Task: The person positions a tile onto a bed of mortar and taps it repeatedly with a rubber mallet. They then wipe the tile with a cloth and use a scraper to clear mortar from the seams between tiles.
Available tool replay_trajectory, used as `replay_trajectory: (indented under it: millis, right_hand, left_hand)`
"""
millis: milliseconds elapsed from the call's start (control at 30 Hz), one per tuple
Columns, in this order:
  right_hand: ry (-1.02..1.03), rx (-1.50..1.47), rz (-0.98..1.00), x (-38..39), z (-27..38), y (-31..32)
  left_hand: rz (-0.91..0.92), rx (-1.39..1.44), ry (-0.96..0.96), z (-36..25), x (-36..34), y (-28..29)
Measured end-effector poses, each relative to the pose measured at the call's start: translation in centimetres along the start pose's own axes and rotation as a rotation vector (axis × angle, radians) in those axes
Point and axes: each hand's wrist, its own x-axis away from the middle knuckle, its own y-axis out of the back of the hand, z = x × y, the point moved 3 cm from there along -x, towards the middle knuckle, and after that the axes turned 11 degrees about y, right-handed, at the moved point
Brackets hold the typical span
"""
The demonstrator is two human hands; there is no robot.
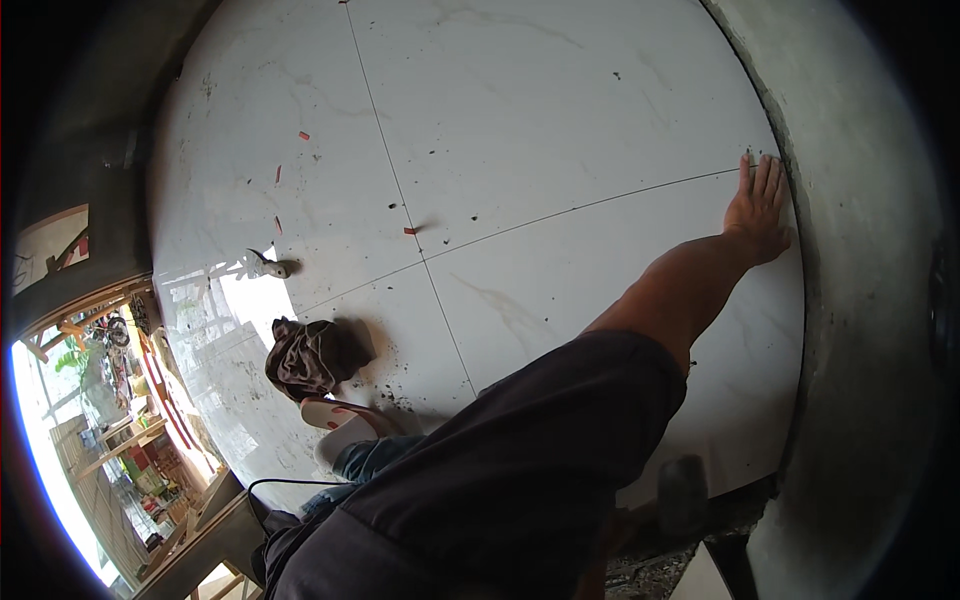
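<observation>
My left hand (762, 212) lies flat, palm down, on large glossy white floor tiles (560, 90). Its fingers are stretched out across the tile joint, right by the wall. Nothing is held in it. The forearm reaches there from my dark short sleeve. Below that sleeve, a dark, rounded, blurred block (683, 492) shows at the tile's near edge; it resembles a mallet head, but I cannot be sure. My right hand does not show, and the sleeve covers whatever is behind the block.
A grey plastered wall (860, 200) curves along the right. On the tiles lie a crumpled brown cloth (305, 355), a small pale tool (268, 265), red chips (410, 231) and dirt. A flip-flop (330, 413) shows by my leg. A doorway (130, 440) opens at lower left; rubble (640, 580) is at the bottom.
</observation>
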Motion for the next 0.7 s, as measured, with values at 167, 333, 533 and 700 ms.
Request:
replay_trajectory:
  millis: [167,333,533,700]
  right_hand:
    - [-0.129,0.377,0.285,-1.2,0.0,-0.1]
    - [-0.217,0.367,0.208,-1.0,5.1,0.8]
    - [-0.095,0.425,0.351,-0.9,6.5,-0.3]
    - [0.456,0.466,0.049,-0.2,4.6,-0.9]
  left_hand:
    - [-0.061,-0.005,0.021,1.9,-0.9,0.5]
    - [-0.108,-0.017,-0.005,0.6,-0.7,0.1]
    - [-0.011,-0.009,0.007,0.9,0.0,-0.5]
    - [0.018,-0.061,0.043,0.2,-0.6,-0.6]
